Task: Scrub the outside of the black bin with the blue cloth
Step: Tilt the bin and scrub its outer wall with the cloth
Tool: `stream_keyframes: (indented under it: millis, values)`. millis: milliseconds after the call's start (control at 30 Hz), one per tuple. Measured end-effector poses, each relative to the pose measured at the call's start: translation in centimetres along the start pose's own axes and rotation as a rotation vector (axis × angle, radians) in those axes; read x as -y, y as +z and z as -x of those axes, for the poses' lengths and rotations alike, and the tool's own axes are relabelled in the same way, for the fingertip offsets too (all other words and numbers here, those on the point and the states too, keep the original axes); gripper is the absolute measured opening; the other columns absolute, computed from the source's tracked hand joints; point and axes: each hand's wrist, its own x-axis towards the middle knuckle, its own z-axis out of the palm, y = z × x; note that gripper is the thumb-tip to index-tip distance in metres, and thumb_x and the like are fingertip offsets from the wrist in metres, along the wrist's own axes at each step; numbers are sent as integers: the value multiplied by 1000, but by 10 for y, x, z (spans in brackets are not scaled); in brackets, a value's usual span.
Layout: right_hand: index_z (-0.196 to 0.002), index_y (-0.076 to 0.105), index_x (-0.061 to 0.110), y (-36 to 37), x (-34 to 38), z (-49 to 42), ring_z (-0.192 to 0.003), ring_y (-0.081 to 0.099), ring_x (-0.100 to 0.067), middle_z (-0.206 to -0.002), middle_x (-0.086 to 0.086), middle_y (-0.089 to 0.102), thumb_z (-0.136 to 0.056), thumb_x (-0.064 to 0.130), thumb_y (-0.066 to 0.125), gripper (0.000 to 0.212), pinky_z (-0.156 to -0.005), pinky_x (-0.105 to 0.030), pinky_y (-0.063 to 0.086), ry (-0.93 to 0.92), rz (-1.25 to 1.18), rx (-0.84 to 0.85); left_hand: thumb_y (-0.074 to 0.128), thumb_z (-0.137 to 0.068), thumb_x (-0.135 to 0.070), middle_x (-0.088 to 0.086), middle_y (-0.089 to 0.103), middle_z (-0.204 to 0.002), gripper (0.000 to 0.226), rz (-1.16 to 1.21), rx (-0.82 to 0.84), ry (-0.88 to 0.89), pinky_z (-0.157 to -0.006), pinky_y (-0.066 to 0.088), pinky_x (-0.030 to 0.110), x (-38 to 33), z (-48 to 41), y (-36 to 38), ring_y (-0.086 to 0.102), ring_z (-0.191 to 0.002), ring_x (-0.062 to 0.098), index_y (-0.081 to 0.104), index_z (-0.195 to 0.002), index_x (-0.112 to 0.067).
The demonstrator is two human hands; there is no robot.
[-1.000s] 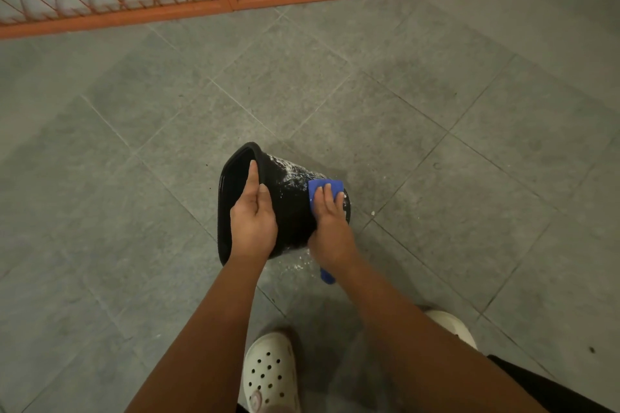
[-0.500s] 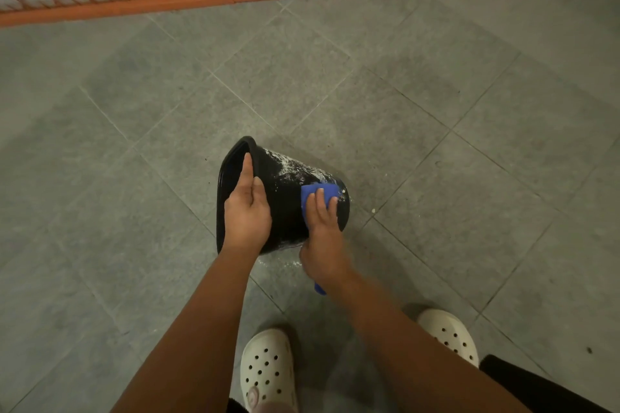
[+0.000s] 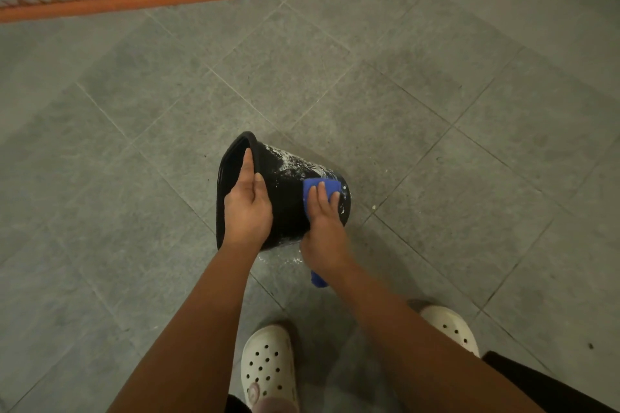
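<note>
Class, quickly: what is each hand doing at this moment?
Left hand: closed on the rim of the bin.
Right hand: flat, pressing the cloth against the bin's side.

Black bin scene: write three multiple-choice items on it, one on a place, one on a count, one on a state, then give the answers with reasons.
1. Where does the left hand hold the bin?
A. at its open rim
B. on its base
C. nowhere

2. How many white shoes show?
A. one
B. two
C. three

3. How does the bin lie?
A. upright
B. upside down
C. tipped on its side

Answers:
1 A, the fingers curl over the rim.
2 B, a left shoe and a right shoe show.
3 C, its opening faces left while the right hand presses the blue cloth on its soapy wall.
</note>
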Motion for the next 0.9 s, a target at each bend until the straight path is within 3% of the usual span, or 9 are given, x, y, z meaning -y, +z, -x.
stream_keyframes:
  millis: [167, 300, 400, 467, 600, 667, 767, 833, 900]
  values:
    - [-150, 3, 11, -10, -16, -25, -143, -15, -28, -158, -3, -4, -81, -15, 44, 84, -118, -47, 6, -18, 32, 36, 32, -103, -25, -21, 51, -100, 46, 18, -43, -30, -94, 42, 25, 2, 0, -3, 52, -90, -4, 28, -148, -33]
    - [-149, -1, 9, -14, -15, -22, -143, -15, -30, -158, -6, -7, -86, -9, 45, 80, -118, -40, 5, 69, 59, 66, 32, -103, -25, -11, 50, -121, 46, 34, -30, -27, -102, 40, 28, 3, -2, -6, 50, -111, 7, 29, -148, -33]
    - [-150, 4, 11, -8, -9, -16, -143, -12, -29, -158, -3, -3, -87, -6, 47, 78, -118, -40, 9, -9, 60, 48, 33, -103, -22, -13, 48, -120, 46, 7, -23, 0, -88, 35, 3, 5, -4, -9, 49, -101, -4, 30, -148, -28]
    - [-150, 10, 13, -8, -11, -19, -144, -10, -28, -159, -2, 2, -84, -10, 46, 79, -118, -41, 8, -74, 53, 38, 33, -103, -20, -15, 47, -117, 46, -2, -25, 8, -77, 31, -5, 5, -3, -10, 47, -95, -10, 30, -148, -26]
    - [-149, 17, 11, -18, -26, -31, -145, 2, -27, -157, -4, 12, -79, -13, 45, 79, -118, -31, 5, -79, 101, -33, 33, -103, -20, -16, 46, -120, 45, 28, -51, 13, -90, 34, 7, 2, 0, -7, 45, -108, -3, 31, -148, -24]
    - [-146, 25, 7, -15, -24, -25, -138, 18, -33, -154, -9, 21, -79, -12, 48, 74, -116, -37, 17, -48, 117, -109, 33, -103, -21, -16, 46, -115, 46, 16, -46, 10, -90, 34, 13, 0, -1, -6, 48, -97, -11, 31, -148, -25]
    - [-132, 48, -2, 3, -26, -13, -108, 45, -44, -130, -24, 47, -69, -15, 56, 65, -93, -51, 45, -157, 142, -204, 34, -103, -23, -17, 46, -103, 47, -26, -17, 5, -76, 33, 3, 0, -1, -6, 42, -74, -26, 29, -149, -29]
    - [-124, 56, -2, 6, -35, -20, -99, 49, -44, -120, -23, 54, -65, -14, 58, 60, -85, -51, 49, -209, 169, -212, 34, -103, -23, -19, 47, -99, 47, -38, -6, 1, -71, 31, -1, 2, -2, -7, 42, -72, -27, 27, -149, -30]
    - [-121, 58, 1, -1, -40, -34, -107, 49, -46, -125, -21, 53, -66, -13, 61, 56, -88, -53, 48, -248, 210, -201, 33, -103, -23, -23, 48, -100, 47, -30, -18, -9, -70, 32, -1, 2, -2, -8, 45, -72, -24, 27, -149, -29]
